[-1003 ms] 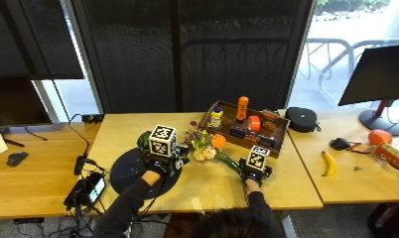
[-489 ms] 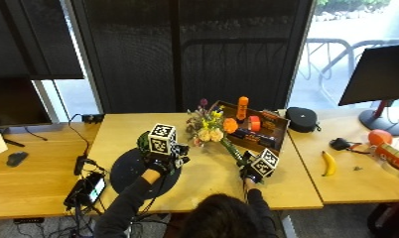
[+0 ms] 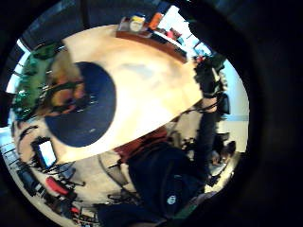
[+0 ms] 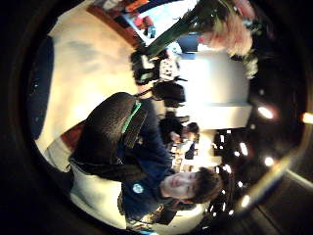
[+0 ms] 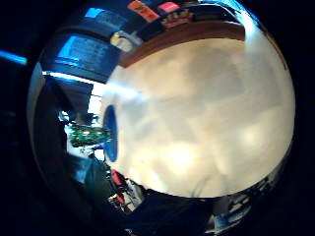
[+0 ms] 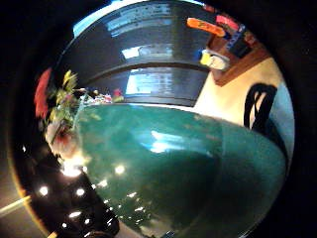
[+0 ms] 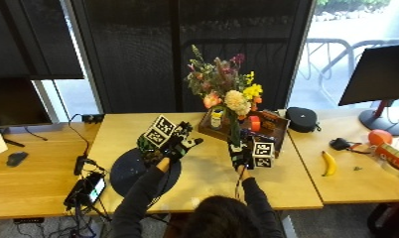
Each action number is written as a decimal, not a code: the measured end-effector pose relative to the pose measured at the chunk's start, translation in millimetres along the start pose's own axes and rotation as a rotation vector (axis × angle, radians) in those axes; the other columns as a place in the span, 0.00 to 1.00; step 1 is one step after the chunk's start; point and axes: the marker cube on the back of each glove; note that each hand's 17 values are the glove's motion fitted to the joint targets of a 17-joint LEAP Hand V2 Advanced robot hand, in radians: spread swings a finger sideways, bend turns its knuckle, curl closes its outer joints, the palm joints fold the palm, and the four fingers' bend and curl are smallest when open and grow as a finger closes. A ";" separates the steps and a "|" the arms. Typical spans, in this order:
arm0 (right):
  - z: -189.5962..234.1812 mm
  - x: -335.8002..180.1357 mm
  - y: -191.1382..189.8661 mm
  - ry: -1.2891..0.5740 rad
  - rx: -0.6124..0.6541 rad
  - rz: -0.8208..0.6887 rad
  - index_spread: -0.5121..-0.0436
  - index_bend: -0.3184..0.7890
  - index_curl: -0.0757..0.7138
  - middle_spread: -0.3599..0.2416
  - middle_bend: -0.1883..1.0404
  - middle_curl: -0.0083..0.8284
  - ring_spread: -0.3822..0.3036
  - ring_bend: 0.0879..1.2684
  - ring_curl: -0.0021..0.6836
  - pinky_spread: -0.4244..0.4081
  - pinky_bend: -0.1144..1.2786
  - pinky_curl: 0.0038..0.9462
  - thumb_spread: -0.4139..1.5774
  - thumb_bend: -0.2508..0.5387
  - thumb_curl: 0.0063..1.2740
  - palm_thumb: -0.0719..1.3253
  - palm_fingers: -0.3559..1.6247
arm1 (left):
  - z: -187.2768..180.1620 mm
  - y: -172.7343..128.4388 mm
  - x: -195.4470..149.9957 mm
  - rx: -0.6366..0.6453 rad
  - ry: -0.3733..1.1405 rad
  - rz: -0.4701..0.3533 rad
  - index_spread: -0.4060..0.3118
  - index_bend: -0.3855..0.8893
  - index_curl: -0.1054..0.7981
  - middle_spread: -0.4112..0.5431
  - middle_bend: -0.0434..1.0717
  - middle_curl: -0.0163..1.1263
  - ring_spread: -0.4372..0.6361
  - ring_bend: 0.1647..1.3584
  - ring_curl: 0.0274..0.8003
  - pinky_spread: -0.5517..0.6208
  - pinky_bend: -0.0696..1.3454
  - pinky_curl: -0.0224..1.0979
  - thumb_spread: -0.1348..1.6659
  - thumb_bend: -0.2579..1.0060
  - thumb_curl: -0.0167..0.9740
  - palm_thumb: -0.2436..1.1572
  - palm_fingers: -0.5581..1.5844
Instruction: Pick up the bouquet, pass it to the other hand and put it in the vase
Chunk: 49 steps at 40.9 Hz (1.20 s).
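In the outside view the bouquet (image 7: 225,87) stands upright near the upper centre of the frame, lifted clear of the bench (image 7: 206,173), its stems running down into the right hand (image 7: 241,154), which sits just right of centre with its fingers curled round the lower stems. So the pick-up looks done, and the flowers are in the air, not lying on the bench. The left hand (image 7: 175,145), a little left of centre, is held up above the bench with its fingers spread and straight, holding nothing, its palm turned roughly toward the flowers; the left thumb side palm view bears this out, showing the bouquet (image 4: 222,27) and its dark stems at the top of that frame, apart from the palm. The pass to the other hand is, by my reading, not yet made: the two hands are near each other but well short of touching. The vase (image 7: 147,148) seems to be the dark green thing just under and beside the left hand, on the round dark mat (image 7: 130,173) at the left-centre of the frame (it is mostly hidden there, so I cannot say how it stands); the right thumb side palm view is filled by a broad glossy green surface (image 6: 188,168), but I cannot tell what that is. What remains, then, is the hand-over to the left grip and lowering the stems into the vase. A wooden tray (image 7: 265,130) of small bottles sits behind the right hand, and a banana (image 7: 329,163) lies toward the right of the frame.
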 end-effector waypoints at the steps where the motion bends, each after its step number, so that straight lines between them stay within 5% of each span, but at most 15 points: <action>1: 3.0 -4.7 2.1 -0.032 -0.009 0.011 0.61 0.75 0.83 0.31 0.67 0.81 0.23 0.55 0.82 0.23 0.56 0.56 0.71 0.27 0.24 0.64 0.89 | 0.8 -3.3 5.2 0.004 0.055 0.000 0.55 0.40 0.47 0.58 0.16 0.31 0.59 0.26 0.38 0.73 0.26 0.35 0.70 0.23 0.32 0.32 0.40; 12: 31.7 -50.7 23.9 -0.180 -0.050 -0.071 0.64 0.84 0.88 0.32 0.76 0.85 0.26 0.64 0.87 0.24 0.60 0.59 0.69 0.32 0.28 0.73 0.90 | 16.7 -36.5 56.3 -0.070 0.474 -0.041 0.64 0.38 0.44 0.66 0.18 0.30 0.63 0.31 0.40 0.74 0.33 0.37 0.66 0.23 0.36 0.45 0.36; 25: 61.8 -63.4 49.5 -0.228 -0.122 -0.142 0.67 0.87 0.91 0.34 0.81 0.85 0.27 0.69 0.89 0.25 0.63 0.61 0.66 0.30 0.33 0.77 0.88 | 23.7 -48.3 82.4 -0.107 0.619 -0.040 0.70 0.40 0.41 0.71 0.20 0.29 0.67 0.35 0.39 0.77 0.39 0.37 0.64 0.20 0.38 0.53 0.36; 32: 79.4 -69.5 64.0 -0.231 -0.158 -0.164 0.67 0.87 0.91 0.35 0.82 0.85 0.27 0.70 0.89 0.25 0.64 0.61 0.65 0.29 0.36 0.77 0.88 | 32.7 -56.4 85.5 -0.150 0.664 -0.042 0.69 0.43 0.43 0.66 0.22 0.31 0.65 0.36 0.39 0.77 0.34 0.35 0.62 0.19 0.38 0.56 0.39; 36: 92.2 -70.7 70.9 -0.225 -0.178 -0.184 0.68 0.87 0.91 0.35 0.83 0.85 0.27 0.71 0.88 0.25 0.64 0.61 0.64 0.29 0.37 0.77 0.87 | 36.1 -60.1 89.0 -0.124 0.692 -0.045 0.62 0.48 0.48 0.53 0.33 0.34 0.55 0.33 0.37 0.73 0.23 0.31 0.61 0.19 0.39 0.58 0.48; 37: 94.9 -71.5 72.5 -0.229 -0.183 -0.187 0.68 0.87 0.91 0.35 0.83 0.85 0.28 0.71 0.88 0.25 0.64 0.61 0.64 0.29 0.38 0.77 0.87 | 35.6 -60.3 89.9 -0.102 0.698 -0.050 0.63 0.45 0.47 0.55 0.29 0.32 0.57 0.32 0.36 0.74 0.25 0.31 0.61 0.19 0.39 0.58 0.45; 41: 105.8 -76.7 80.2 -0.246 -0.205 -0.178 0.68 0.87 0.90 0.35 0.83 0.84 0.28 0.71 0.88 0.25 0.64 0.61 0.63 0.27 0.38 0.74 0.87 | 30.8 -59.2 91.5 0.009 0.714 -0.071 0.47 0.53 0.51 0.39 0.41 0.35 0.36 0.33 0.35 0.57 0.16 0.27 0.61 0.20 0.41 0.63 0.67; 44: 114.4 -79.2 84.7 -0.249 -0.219 -0.175 0.68 0.87 0.91 0.35 0.83 0.84 0.28 0.71 0.88 0.25 0.64 0.61 0.64 0.28 0.39 0.73 0.87 | 26.9 -59.8 89.5 0.100 0.702 -0.088 0.37 0.56 0.55 0.31 0.46 0.38 0.27 0.35 0.38 0.42 0.19 0.29 0.58 0.20 0.43 0.67 0.83; 49: 124.6 -90.2 95.2 -0.245 -0.294 -0.199 0.67 0.87 0.91 0.35 0.83 0.84 0.28 0.71 0.87 0.24 0.64 0.61 0.65 0.29 0.40 0.73 0.87 | 12.3 -57.8 87.6 0.303 0.615 -0.068 0.27 0.61 0.61 0.23 0.56 0.45 0.19 0.43 0.48 0.32 0.26 0.36 0.50 0.21 0.49 0.74 0.91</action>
